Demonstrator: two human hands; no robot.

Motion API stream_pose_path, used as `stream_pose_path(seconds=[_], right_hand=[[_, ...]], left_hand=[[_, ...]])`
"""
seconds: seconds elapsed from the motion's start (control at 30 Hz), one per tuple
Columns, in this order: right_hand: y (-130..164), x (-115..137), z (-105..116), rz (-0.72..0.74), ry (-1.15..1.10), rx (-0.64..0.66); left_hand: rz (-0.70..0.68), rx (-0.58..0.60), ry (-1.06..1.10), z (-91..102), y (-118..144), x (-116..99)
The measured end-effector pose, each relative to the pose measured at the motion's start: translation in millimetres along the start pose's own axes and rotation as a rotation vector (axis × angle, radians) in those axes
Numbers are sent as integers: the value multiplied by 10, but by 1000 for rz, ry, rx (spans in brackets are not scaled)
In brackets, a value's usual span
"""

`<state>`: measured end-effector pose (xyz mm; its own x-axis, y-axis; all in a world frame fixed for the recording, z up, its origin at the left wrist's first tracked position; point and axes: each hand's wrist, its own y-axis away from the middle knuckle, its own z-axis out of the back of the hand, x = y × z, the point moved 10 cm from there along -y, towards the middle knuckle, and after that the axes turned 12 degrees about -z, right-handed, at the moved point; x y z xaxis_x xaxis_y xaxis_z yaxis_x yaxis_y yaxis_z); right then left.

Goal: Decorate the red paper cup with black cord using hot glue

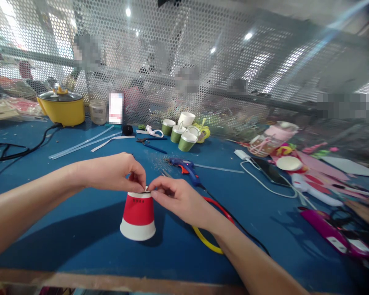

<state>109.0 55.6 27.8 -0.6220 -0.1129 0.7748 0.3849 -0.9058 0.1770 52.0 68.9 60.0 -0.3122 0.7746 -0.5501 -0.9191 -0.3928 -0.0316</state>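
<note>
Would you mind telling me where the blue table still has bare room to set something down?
Bare blue table lies left of the red cup, under the left hand. Another patch sits between the glue gun and white cable. The right edge is crowded.

Red cup [138, 216] with a white band and dark dots, on a blue desk [80, 229]. Yellow pot [61, 107] at the far left corner, green-and-white cups [178, 133] at the far edge, blue glue gun [187, 168].

Bright, even overhead light; ceiling lamps [248, 36] flare white through the mesh screen [203, 61]. Soft shadows under forearms and cup [138, 215] on the desk [80, 229]. Strong wide-angle bending at edges. Right side smeared, background out of focus.
</note>
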Motion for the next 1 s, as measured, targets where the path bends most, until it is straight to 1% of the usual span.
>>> stream_pose_path(seconds=[0.33, 0.6, 0.83, 1.0], right_hand=[[0, -11, 3, 5, -10, -1], [6, -4, 1, 12, 13, -1], [6, -8, -2, 9, 15, 0], [4, -12, -7, 9, 15, 2]], left_hand=[[-3, 20, 23, -2, 21, -15], [-58, -8, -10, 43, 34, -91], [-79, -9, -21, 38, 36, -100], [-96, -36, -37, 53, 40, -116]])
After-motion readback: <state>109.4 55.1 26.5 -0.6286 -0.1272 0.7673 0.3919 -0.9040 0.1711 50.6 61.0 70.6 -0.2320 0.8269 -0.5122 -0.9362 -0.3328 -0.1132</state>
